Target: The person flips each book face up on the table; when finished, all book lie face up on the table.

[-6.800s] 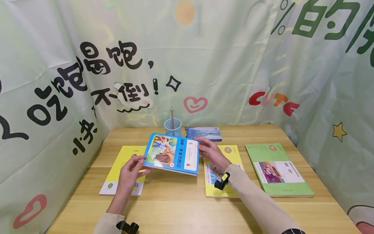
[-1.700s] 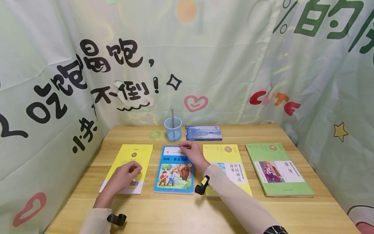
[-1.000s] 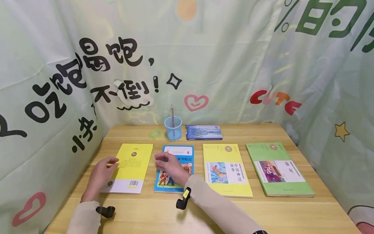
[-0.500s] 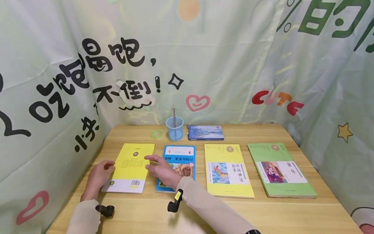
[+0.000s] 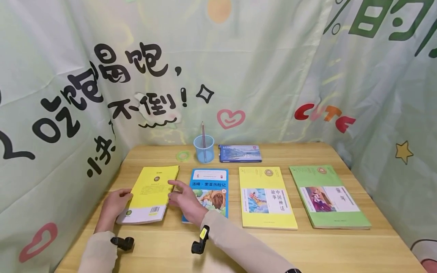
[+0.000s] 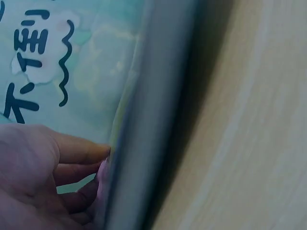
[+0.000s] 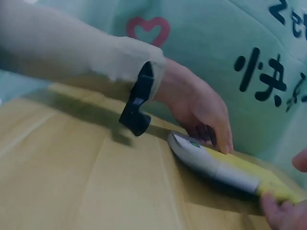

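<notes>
A yellow paperback book (image 5: 150, 189) with a white strip and barcode lies back cover up at the table's left. Along its left edge, my left hand (image 5: 114, 204) pinches the cover and pages between thumb and fingers; the left wrist view shows those fingers (image 6: 84, 151) against the page block. My right hand (image 5: 187, 203) holds the opposite edge, thumb above and fingers lower down. In the right wrist view the book (image 7: 240, 170) tilts, its near edge raised off the wood. Partly behind my right hand lies a blue picture-cover book (image 5: 213, 185), flat.
Farther right lie another yellow book (image 5: 268, 218) and a green book (image 5: 332, 218). At the back stand a blue cup (image 5: 204, 151) with pencils, a green tape ring (image 5: 183, 156) and a blue box (image 5: 240, 153). Printed cloth (image 5: 266, 76) hangs behind the wooden table (image 5: 273, 250).
Earlier both hands held the blue book in the air; it now lies upright-facing on the table. Both hands have moved left to the left yellow book, whose near edge has just risen.
</notes>
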Action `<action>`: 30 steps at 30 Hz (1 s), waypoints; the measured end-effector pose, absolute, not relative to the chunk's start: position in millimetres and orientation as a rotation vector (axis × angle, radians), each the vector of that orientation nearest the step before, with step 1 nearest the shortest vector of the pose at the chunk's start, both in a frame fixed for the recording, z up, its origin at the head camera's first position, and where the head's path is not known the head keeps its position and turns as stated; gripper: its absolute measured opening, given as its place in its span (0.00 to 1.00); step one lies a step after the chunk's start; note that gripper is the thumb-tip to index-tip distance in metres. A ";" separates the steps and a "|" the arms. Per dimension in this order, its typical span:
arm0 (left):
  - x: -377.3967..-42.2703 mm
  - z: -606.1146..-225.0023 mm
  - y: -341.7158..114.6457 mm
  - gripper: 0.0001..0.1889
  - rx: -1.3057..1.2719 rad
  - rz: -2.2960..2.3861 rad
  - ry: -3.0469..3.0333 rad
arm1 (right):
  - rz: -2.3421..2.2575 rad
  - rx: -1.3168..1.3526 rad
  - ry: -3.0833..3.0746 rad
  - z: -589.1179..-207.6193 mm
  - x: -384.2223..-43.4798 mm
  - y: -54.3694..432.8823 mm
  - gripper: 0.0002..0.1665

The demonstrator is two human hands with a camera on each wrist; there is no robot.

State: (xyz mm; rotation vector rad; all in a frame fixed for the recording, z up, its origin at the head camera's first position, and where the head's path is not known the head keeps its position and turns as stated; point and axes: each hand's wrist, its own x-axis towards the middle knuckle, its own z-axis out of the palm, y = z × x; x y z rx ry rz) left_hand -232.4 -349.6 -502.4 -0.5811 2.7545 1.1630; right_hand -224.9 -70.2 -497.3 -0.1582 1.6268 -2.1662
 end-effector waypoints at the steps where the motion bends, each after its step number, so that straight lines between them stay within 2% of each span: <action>1: -232.3 -502.6 -350.7 0.27 -0.573 1.167 2.749 | -2.186 -0.142 1.592 -498.4 -225.6 -71.0 0.32; 11: -228.8 -502.2 -353.3 0.27 -0.516 1.304 2.679 | -2.086 -0.112 1.680 -502.8 -222.7 -80.0 0.28; 19: -222.5 -496.3 -356.5 0.33 -0.414 1.481 2.551 | -2.085 -0.123 1.711 -505.8 -223.6 -77.3 0.27; 27: -219.8 -505.4 -360.8 0.34 -0.384 1.777 2.403 | -2.089 -0.138 1.713 -503.2 -227.3 -75.0 0.34; 30: -217.9 -508.6 -363.0 0.32 -0.418 1.861 2.308 | -2.071 -0.173 1.728 -502.5 -229.7 -70.9 0.26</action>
